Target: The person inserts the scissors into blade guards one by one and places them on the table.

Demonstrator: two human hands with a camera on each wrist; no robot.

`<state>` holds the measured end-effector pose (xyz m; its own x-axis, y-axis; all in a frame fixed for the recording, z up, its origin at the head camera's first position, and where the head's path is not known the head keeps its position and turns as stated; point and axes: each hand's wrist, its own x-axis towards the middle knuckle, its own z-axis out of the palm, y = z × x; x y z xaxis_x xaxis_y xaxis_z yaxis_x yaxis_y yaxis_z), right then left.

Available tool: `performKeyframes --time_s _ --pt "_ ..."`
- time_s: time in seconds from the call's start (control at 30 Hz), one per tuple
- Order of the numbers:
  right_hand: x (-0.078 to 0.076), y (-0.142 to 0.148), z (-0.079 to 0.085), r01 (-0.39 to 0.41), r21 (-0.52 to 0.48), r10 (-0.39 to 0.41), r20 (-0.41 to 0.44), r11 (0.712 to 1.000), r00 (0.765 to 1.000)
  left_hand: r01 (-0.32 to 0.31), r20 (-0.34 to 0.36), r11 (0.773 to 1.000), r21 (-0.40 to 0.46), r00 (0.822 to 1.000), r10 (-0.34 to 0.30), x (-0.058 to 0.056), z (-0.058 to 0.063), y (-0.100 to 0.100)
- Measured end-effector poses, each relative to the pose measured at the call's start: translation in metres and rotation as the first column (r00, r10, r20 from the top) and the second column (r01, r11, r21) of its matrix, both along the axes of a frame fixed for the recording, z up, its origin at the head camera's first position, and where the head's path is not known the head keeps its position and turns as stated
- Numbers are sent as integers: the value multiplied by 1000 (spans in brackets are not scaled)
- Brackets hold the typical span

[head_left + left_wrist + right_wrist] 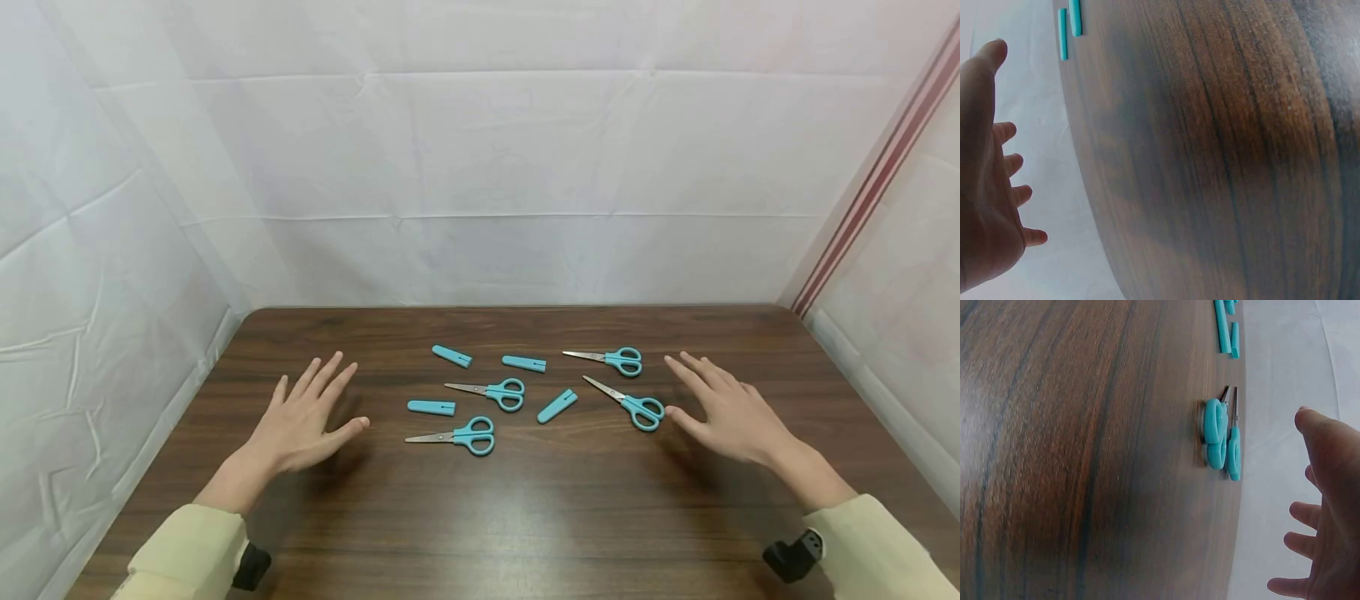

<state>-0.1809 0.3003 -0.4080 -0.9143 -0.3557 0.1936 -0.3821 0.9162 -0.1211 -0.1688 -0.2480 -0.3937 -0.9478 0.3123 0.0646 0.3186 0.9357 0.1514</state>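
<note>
My left hand [300, 425] hovers over the left of the table with its fingers spread, holding nothing. On the other side my right hand [731, 417] is likewise spread and bare, its thumb close to the handles of a pair of scissors [643, 412]. Above that pair lies another pair of scissors [624, 362]. Scissors [506, 395] rest in the middle, and nearer me are more scissors [472, 436]; all have turquoise handles and bare metal blades pointing left. Turquoise blade covers lie among them: one at the back [452, 357], others [524, 363], [431, 407] and a slanted cover [557, 406].
The dark wood-grain table [495, 533] has a back edge against a white sheet [510, 167]. More white sheeting [82, 333] hangs along the left, and a red-striped border runs down at the right. Black wrist cameras [793, 557] sit at both sleeves.
</note>
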Motion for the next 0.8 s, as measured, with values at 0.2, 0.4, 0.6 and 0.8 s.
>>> performKeyframes --time_s 0.2,0.4,0.6,0.8 --pt "0 -2 -3 -22 -5 21 -16 1000 1000 12 -41 1000 9 999 -12 -3 -5 0" --pt "-2 -5 -7 -48 -16 48 -30 999 998 25 -62 1000 15 998 -24 -1 -7 -2" --pt "1 -12 -9 -59 -19 59 -40 998 997 36 -84 999 23 996 -34 -1 -9 -3" --pt "-3 -22 -10 -69 -41 65 -79 997 995 38 -114 999 35 993 -34 -5 -11 -2"
